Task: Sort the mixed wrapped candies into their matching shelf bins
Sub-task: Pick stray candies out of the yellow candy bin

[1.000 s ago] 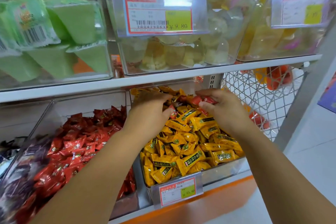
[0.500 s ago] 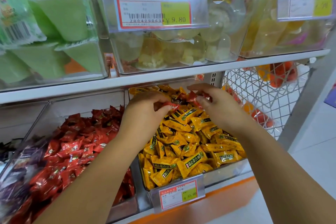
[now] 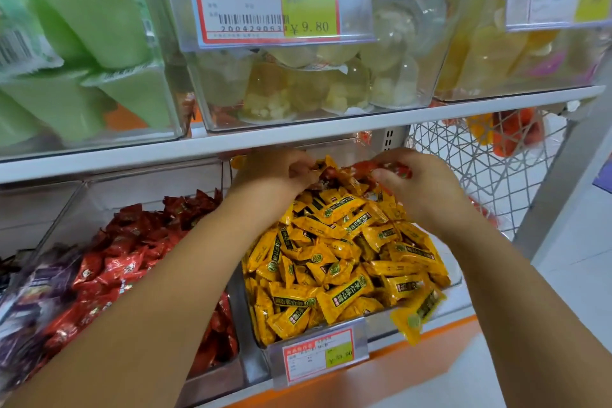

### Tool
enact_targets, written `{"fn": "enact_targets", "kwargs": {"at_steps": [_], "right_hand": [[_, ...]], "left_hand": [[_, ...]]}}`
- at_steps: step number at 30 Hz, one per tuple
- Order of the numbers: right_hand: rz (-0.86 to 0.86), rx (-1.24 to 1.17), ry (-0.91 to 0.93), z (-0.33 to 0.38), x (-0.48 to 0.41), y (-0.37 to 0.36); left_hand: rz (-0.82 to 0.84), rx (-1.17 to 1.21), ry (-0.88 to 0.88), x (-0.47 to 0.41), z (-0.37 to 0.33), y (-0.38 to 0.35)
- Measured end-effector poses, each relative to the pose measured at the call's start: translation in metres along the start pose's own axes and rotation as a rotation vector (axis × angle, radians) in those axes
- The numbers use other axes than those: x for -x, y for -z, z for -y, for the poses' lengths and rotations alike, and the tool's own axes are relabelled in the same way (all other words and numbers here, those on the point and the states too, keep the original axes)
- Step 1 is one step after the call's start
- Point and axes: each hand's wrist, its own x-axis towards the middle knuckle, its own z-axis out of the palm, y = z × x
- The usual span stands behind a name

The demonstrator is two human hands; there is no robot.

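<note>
A clear bin (image 3: 458, 285) on the lower shelf is heaped with yellow wrapped candies (image 3: 344, 262). Several red wrapped candies (image 3: 347, 170) lie mixed in at the back of the heap. My left hand (image 3: 275, 172) reaches into the back of the bin with curled fingers on candies there; what it grips is hidden. My right hand (image 3: 420, 182) holds red candies (image 3: 399, 170) in its curled fingers. One yellow candy (image 3: 417, 316) is falling over the bin's front edge. To the left stands a bin of red candies (image 3: 132, 262).
A price tag (image 3: 319, 356) hangs on the yellow bin's front. The upper shelf (image 3: 298, 137) carries bins of green packs (image 3: 92, 53), clear jelly cups (image 3: 314, 86) and yellow jellies (image 3: 503, 50). A white wire basket (image 3: 477, 175) hangs at right. Purple-wrapped candies (image 3: 39, 291) sit far left.
Both hands have moved further back into the yellow bin, under the upper shelf. A yellow candy has slipped off the front right of the heap and is dropping.
</note>
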Motion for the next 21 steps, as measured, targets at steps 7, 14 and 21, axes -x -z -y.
{"fn": "enact_targets", "kwargs": {"at_steps": [7, 14, 21], "right_hand": [[0.000, 0.037, 0.002, -0.009, 0.002, -0.001], [0.041, -0.007, -0.025, -0.010, 0.007, -0.004], [0.060, -0.087, -0.052, -0.007, 0.013, -0.005]], "left_hand": [[0.221, -0.437, -0.109, -0.031, -0.015, -0.017], [0.288, -0.503, -0.107, -0.043, -0.016, -0.021], [0.169, -0.603, -0.061, -0.043, -0.012, -0.032]]}}
